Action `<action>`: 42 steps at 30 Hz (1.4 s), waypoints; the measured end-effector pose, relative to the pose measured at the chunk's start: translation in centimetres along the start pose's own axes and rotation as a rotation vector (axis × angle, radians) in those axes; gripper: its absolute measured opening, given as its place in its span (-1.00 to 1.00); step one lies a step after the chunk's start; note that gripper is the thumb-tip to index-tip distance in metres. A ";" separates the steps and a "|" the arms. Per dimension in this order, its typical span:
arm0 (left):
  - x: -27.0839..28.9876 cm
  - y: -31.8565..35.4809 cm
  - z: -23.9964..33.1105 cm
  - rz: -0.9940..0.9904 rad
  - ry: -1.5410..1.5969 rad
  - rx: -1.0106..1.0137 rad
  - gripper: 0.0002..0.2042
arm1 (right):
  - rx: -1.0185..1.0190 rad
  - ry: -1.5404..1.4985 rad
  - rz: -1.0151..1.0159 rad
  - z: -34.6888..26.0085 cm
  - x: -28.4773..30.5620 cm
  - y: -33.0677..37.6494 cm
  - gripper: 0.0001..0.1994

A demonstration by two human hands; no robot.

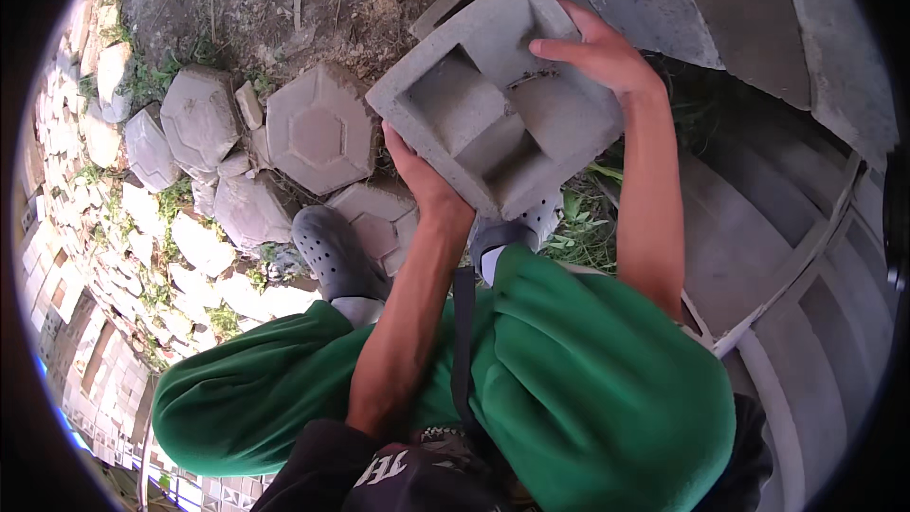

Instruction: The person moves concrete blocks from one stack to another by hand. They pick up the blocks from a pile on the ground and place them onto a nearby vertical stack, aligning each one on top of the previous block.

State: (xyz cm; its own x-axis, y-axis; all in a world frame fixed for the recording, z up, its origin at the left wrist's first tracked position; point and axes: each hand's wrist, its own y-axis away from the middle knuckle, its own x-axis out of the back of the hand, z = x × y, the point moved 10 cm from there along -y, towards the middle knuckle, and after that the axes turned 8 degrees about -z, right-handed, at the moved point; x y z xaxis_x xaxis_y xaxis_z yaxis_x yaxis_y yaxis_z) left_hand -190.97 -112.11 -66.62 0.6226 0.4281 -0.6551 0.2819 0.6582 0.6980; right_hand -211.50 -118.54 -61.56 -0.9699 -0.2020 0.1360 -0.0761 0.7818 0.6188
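Hexagonal pavers (319,128) lie beside the recessed concrete block (500,102), clamped near the shoes (334,248) between half-curled left hand (431,188) and right hand (607,59) (underside hold hidden), where uneven grip could drop it.

Two concrete blocks (488,100), five hexagonal pavers (320,128)

Hands: two, one left hand (431,185) and one right hand (607,55). Bare forearms (403,332): two. Concrete blocks: two, one with its whole face visible, one partly covered. Hexagonal pavers: five made out in the near cluster, some edges overlapped. Perforated clogs (332,251): two. Pale socks (358,309): two, one per foot. Green garment (607,389): one. Dark top (318,465): one. Black strap (463,346): one. Smaller pale stones (204,246): many; blur toward the rim prevented a firm figure.
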 end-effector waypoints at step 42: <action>-1.4 -1.6 7.7 -0.138 -0.762 -0.542 -0.36 | 0.200 -0.973 0.740 14.5 -10.1 10.2 -0.28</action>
State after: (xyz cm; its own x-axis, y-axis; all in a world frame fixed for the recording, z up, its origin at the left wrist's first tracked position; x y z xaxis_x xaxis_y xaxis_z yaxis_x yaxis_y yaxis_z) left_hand -186.67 -118.52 -64.62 0.9724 -0.0687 -0.2228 0.1299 0.9531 0.2732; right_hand -205.83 -100.02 -67.81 -0.5566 0.7817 -0.2812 0.6119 0.6147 0.4976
